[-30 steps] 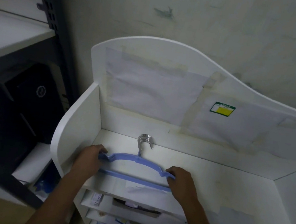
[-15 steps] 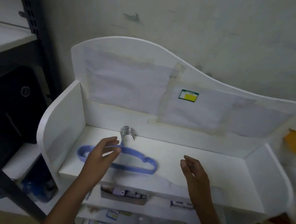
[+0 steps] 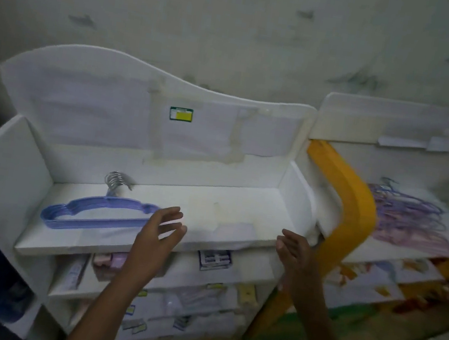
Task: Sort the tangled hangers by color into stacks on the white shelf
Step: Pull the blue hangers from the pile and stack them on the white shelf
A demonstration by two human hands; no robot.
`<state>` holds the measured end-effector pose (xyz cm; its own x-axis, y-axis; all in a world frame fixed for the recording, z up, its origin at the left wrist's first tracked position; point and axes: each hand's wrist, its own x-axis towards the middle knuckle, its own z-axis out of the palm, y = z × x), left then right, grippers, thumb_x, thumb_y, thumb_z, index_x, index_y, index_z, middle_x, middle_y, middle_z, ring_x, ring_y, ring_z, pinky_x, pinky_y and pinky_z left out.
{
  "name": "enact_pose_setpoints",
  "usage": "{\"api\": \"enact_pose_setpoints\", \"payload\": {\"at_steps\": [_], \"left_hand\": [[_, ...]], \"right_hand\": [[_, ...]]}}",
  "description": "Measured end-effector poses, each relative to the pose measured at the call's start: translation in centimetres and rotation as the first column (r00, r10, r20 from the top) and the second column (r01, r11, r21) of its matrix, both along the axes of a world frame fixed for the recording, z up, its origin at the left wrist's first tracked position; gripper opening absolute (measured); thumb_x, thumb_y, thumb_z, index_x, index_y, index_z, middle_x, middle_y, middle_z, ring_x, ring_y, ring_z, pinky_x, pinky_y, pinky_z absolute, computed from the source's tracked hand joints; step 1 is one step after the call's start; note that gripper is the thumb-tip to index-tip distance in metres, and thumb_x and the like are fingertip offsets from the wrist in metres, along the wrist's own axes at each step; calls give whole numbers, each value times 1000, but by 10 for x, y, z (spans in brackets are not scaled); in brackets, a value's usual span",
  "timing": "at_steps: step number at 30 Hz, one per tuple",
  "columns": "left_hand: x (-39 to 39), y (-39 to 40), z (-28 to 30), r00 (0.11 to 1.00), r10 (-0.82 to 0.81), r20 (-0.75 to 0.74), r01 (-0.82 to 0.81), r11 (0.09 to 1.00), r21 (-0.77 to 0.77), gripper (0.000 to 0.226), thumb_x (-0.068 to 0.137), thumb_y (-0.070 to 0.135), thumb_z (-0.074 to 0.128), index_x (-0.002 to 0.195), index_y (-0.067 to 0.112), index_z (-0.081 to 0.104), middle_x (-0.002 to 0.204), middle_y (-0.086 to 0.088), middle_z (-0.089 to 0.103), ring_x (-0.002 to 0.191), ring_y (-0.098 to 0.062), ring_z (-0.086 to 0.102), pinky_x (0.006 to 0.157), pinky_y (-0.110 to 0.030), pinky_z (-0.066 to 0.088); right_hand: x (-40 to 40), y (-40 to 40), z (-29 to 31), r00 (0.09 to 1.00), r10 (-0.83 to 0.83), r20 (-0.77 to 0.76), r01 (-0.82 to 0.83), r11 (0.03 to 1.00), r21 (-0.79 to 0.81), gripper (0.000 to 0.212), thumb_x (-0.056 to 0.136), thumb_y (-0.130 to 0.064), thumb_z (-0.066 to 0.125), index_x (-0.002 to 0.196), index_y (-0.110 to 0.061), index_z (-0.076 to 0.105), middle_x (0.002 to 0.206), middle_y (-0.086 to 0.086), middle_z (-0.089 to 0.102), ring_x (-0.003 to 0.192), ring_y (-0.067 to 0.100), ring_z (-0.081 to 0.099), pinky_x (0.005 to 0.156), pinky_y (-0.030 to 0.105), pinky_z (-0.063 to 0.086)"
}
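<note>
A stack of blue hangers (image 3: 94,213) with silver hooks lies flat on the left part of the white shelf (image 3: 237,209). My left hand (image 3: 161,226) hovers just right of the stack, fingers spread and holding nothing. My right hand (image 3: 294,250) is raised near the shelf's right front corner, fingers relaxed and empty. A tangled pile of purple and pink hangers (image 3: 408,220) lies on the neighbouring surface to the right, blurred.
A yellow curved frame (image 3: 350,194) stands between the white shelf and the right-hand unit. Lower shelves (image 3: 200,282) hold small packets and labels. A dark rack stands at the far left. The wall is close behind.
Both hands have let go of the blue hangers, which now lie on the shelf. The hands and the view have swung right, bringing the purple and pink pile into sight.
</note>
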<state>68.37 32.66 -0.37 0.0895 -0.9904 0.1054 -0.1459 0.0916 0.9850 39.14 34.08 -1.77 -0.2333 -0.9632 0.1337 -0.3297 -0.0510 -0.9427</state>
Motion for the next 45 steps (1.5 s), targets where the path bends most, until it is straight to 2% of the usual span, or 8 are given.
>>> {"api": "enact_pose_setpoints", "payload": {"at_steps": [3,6,14,19,23,30,35,45], "left_hand": [[-46,18,2,998,-63,-14,62,998,-7,34,92,18,64,125,23,57,121,10,64,102,6,61,77,-9,49],[-91,33,-1,990,-135,-32,135,991,-4,34,93,15,62,126,21,56,122,9,63,104,0,62,75,-8,49],[-198,42,6,949,-310,-50,311,950,19,35,92,19,63,126,22,55,124,6,63,113,-13,61,91,-32,52],[-259,25,10,918,-396,-1,396,918,-5,34,93,14,62,126,17,56,122,2,64,111,-9,60,85,-16,48],[-310,2,6,875,-484,-17,484,875,1,31,93,17,62,123,23,56,121,4,64,111,-12,61,87,-25,50],[-410,-59,19,805,-584,-106,585,811,-25,32,94,11,60,124,21,53,121,6,62,108,-6,60,77,-14,50],[-449,-94,13,758,-644,-99,644,764,-43,30,93,14,61,120,27,55,122,7,62,109,-7,61,87,-28,52],[-510,-150,0,795,-591,-137,595,804,-10,33,95,5,57,110,33,61,118,4,66,109,-17,62,87,-31,49]], "right_hand": [[-43,36,2,998,-66,-12,66,998,-4,30,95,-32,59,124,-24,57,115,-13,65,106,-3,60,81,18,50],[-85,71,2,990,-135,-45,134,991,-16,25,95,-31,60,119,-28,58,111,-17,65,96,-16,59,72,7,48],[-178,135,8,946,-324,0,324,945,-35,26,93,-31,60,118,-25,58,110,-12,65,96,-12,60,74,14,51],[-221,145,9,909,-418,1,418,908,-27,27,94,-32,60,121,-28,57,112,-14,64,96,-14,59,71,8,49],[-254,142,6,870,-493,11,493,869,-30,30,93,-29,60,122,-22,58,111,-11,65,94,-14,61,70,6,48],[-327,104,21,813,-581,-33,579,813,-55,24,95,-21,60,119,-25,59,111,-9,66,93,-16,60,74,7,49],[-359,73,29,793,-608,-35,605,793,-75,27,95,-21,61,121,-18,62,111,-7,67,93,-12,61,70,3,45],[-421,20,15,807,-590,-3,590,807,-28,26,94,-17,62,120,-17,62,111,-1,67,93,-11,62,71,3,45]]}}
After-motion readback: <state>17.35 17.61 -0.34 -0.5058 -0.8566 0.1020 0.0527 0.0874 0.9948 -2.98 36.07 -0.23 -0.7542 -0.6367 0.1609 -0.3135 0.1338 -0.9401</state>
